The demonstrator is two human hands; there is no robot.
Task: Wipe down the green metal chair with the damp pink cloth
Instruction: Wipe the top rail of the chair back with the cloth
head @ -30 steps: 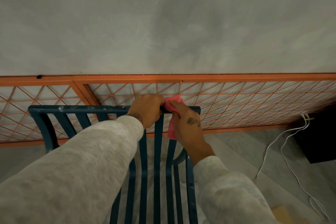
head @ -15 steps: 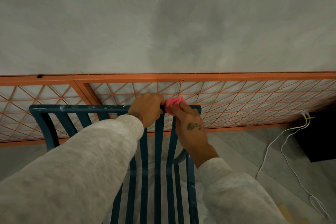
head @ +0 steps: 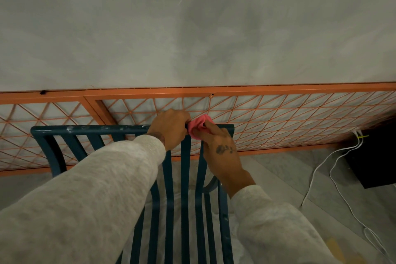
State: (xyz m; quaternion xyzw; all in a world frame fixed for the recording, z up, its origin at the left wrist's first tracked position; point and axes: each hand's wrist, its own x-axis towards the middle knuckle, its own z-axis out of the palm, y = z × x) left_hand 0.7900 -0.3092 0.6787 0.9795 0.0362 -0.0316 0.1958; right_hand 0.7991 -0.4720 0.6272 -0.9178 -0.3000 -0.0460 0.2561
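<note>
Left hand (head: 169,127) grips the chair (head: 90,129) top rail, fingers curled round it. Right hand (head: 220,150) pinches the bunched pink cloth (head: 198,127) against the rail just beside the left, near the right corner. Risks, imo: cloth's so balled up it skips the rail underside & pale smudges further left; loose pinch could drop it thru the slats

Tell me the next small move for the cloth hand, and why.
Probably slide the right hand and pink cloth rightward along the top rail; the left hand grips the rail right beside the cloth, blocking that side, and a short stretch remains.
</note>
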